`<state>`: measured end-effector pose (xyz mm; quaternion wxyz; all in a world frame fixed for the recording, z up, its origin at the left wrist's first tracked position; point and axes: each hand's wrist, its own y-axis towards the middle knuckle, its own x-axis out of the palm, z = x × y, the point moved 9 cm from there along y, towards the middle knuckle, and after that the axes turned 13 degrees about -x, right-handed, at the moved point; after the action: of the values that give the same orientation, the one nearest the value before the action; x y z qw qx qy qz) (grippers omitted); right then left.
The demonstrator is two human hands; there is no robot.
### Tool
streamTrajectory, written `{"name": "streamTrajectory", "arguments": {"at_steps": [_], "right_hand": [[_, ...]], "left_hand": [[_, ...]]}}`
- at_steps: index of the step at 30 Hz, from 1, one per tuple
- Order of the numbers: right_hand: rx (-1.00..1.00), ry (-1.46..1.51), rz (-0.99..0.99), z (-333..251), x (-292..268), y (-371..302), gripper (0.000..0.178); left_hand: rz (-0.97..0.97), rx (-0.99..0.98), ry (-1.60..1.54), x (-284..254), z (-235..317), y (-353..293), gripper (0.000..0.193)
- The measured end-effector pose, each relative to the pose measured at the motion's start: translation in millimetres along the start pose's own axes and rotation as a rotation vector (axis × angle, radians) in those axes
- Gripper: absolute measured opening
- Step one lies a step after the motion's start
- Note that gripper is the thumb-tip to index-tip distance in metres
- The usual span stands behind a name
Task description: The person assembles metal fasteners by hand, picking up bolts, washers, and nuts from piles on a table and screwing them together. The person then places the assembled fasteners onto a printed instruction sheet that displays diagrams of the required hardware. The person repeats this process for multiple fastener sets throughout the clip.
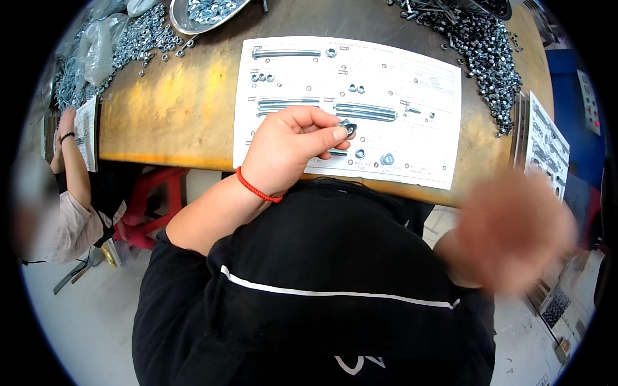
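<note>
1. Sheet (425,138): one, white, lying on the desk (161,109) in front of the person.
2. Long bolt (286,53): one at the sheet's upper left, with one nut (331,53) beside it. Lower come a row of three and a close pair; from here I can't tell real pieces from printed ones.
3. Heaps of small hardware: two, a silvery heap (154,32) at far left and a darker heap (489,67) at far right.
4. Bowl (182,28): one, beside the silvery heap, pieces inside.
5. Left hand (283,141): thumb and forefinger pinched together on one dark part (348,128), held over the sheet's middle; one red cord (252,190) rings the wrist.
6. Right hand (518,231): blurred, at right; I can't tell how wide it is or whether it holds anything.
</note>
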<state>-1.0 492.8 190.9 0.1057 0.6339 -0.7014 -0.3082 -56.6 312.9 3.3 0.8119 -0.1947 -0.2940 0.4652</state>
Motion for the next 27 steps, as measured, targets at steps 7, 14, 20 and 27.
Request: {"name": "streamTrajectory", "arguments": {"at_steps": [7,14,20,27], "right_hand": [[0.065,-0.317,-0.221,99.4,58.1,-42.0,0.025],[-0.130,-0.455,-0.180,105.0,51.1,-38.9,0.024],[0.149,-0.372,-0.190,171.6,11.7,-29.3,0.026],[0.241,-0.578,-0.350,256.0,-40.0,-15.1,0.022]], "left_hand": [[0.045,-0.107,-0.106,15.7,-11.1,15.3,0.018],[-0.037,-0.209,-0.209,31.3,-17.8,35.1,0.023],[0.006,-0.094,-0.062,36.4,1.3,41.4,0.039],[0.112,0.212,0.136,-6.4,39.2,33.3,0.049]]}}
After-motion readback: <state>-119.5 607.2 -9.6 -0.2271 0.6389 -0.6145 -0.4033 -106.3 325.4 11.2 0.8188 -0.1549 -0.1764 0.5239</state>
